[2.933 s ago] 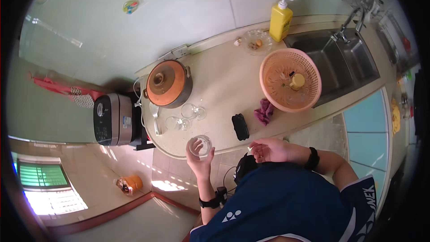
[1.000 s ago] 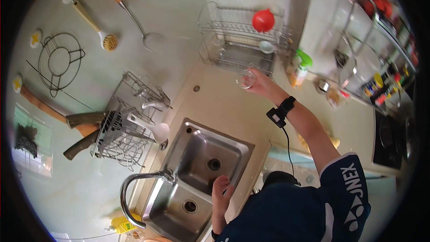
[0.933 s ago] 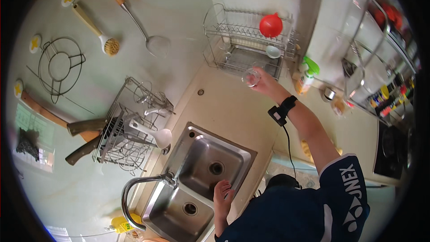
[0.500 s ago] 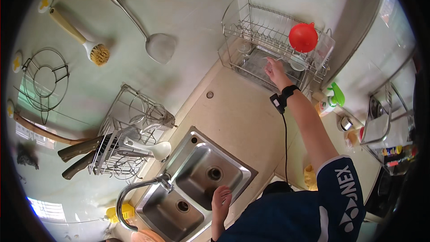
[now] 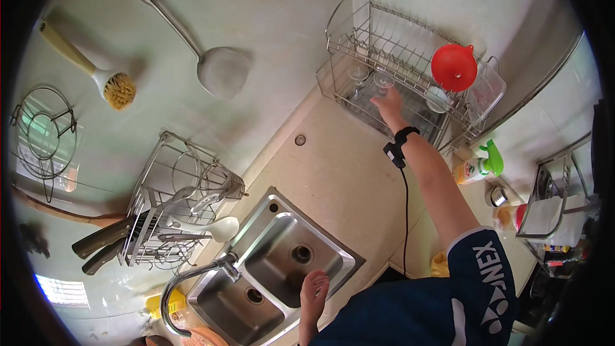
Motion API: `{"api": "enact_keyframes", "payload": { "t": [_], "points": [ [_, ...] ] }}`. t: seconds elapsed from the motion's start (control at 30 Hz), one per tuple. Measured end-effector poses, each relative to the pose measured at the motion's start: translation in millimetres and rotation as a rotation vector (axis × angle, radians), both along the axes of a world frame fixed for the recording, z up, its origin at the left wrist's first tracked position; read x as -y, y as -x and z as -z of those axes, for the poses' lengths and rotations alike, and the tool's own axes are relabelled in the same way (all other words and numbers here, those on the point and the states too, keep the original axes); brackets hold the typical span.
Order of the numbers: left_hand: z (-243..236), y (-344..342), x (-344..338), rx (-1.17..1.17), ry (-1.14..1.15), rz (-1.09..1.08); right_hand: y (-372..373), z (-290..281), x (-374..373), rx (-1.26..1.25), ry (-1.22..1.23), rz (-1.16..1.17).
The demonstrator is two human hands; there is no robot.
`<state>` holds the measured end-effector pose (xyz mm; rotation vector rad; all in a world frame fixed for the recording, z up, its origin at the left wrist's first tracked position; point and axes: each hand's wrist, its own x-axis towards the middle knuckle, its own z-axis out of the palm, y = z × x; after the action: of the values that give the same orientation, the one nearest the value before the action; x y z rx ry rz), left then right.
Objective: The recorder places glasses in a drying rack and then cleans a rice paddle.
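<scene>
Right hand (image 5: 389,107), bare, lying inside the wire dish rack (image 5: 394,33), lower level, at a clear glass (image 5: 383,81).
Clear glass: sitting in the rack's lower level, just beyond the right fingertips; those fingers are pointing forward, partly extended, and whether they are gripping it or only touching it, one cannot tell. Second clear glass (image 5: 357,74): standing beside the first, to its left. White bowl (image 5: 437,98): resting on the same level, right of the hand. Red funnel (image 5: 454,67): sitting on the upper level. Left hand (image 5: 314,287): hovering by the near edge of the steel double sink (image 5: 282,204), holding nothing, its fingers loosely curling, partly open. Spray bottle (image 5: 474,170), green-topped: standing right of the rack.
</scene>
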<state>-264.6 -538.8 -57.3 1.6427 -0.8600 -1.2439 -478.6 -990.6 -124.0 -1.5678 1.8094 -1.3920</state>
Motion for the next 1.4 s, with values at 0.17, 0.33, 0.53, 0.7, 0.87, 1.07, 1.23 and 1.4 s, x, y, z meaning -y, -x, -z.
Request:
{"api": "enact_keyframes", "payload": {
  "t": [0.17,0.33,0.53,0.7,0.87,1.07,1.23,1.4],
  "points": [
    [-4,0,4,0.009,-0.022,-0.003,0,11,4,-0.002,-0.105,-0.091],
    [-3,0,6,-0.008,-0.025,0.011,2,20,1,-0.073,-0.064,-0.052],
    [3,-7,10,-0.03,0.037,0.055,21,-21,-84,-0.185,-0.003,-0.052],
    [2,-8,17,0.005,0.034,0.128,44,-52,-214,0.278,-0.104,-0.152],
    [-3,1,21,0.019,0.055,0.242,119,23,-241,-0.331,0.013,0.265],
    [-7,8,10,0.034,0.063,0.266,129,63,-226,-0.233,-0.425,0.085],
    [-6,11,-1,0.035,0.057,0.222,120,57,-218,-0.366,-0.406,0.032],
    [0,12,-8,0.079,0.091,0.174,133,85,-217,-0.483,-0.102,0.025]
  ]
}}
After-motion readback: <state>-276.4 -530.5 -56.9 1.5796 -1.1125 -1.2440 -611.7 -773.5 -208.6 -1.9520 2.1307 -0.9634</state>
